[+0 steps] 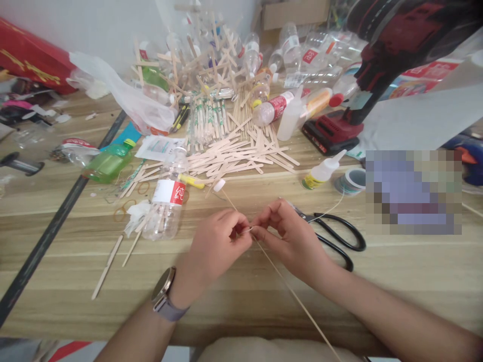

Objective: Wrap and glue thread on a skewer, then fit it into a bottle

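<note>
My left hand [221, 241] and my right hand [287, 234] meet at the fingertips over the middle of the table. A short bit of white thread [247, 230] shows between them, and both hands are closed in a pinch on it. A long thin bamboo stick [294, 296] runs slantwise through the same spot, toward the table's near edge. By its far end is a white bottle cap [219, 185]; whether they are joined I cannot tell. Black-handled scissors [339, 231] lie beside my right hand, their blades partly hidden behind it.
Left of my hands stands a clear plastic bottle [162, 211] with a red-and-white label. Beyond lie piled craft sticks [234, 156]. A glue bottle [320, 171], a thread spool [350, 181] and a red cordless drill [335, 128] stand right. A dark bar [56, 231] crosses the left side.
</note>
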`<action>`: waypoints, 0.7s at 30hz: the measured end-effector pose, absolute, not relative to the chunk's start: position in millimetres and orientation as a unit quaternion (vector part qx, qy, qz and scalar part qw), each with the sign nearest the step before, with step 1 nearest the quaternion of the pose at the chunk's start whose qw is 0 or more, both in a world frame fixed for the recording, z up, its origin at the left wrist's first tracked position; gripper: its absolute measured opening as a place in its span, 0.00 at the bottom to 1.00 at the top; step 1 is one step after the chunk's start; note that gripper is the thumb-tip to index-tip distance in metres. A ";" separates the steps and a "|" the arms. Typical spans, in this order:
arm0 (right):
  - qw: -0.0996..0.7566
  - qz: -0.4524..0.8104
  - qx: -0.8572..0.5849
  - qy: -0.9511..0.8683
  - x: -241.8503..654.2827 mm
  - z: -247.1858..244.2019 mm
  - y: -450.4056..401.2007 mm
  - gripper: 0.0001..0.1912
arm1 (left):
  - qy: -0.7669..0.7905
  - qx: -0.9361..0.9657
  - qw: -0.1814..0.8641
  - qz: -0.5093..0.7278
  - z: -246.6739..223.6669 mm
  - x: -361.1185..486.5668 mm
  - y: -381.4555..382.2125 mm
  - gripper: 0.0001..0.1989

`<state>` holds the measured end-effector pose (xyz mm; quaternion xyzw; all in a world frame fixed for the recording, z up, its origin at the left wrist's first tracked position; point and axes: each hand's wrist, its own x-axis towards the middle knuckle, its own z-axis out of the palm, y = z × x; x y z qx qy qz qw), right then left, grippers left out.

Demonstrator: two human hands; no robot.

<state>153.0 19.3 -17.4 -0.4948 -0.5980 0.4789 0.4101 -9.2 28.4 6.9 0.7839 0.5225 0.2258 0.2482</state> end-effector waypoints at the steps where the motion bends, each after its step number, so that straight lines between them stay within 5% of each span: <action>1: 0.410 0.489 -0.492 -0.592 152.7 -17.2 19.5 0.08 | 0.525 0.782 0.248 0.227 6.6 -9.0 28.8 0.06; 21: 0.433 0.628 -0.445 -0.469 149.9 -21.4 24.8 0.09 | 0.551 0.774 0.207 0.231 2.1 -5.9 24.0 0.04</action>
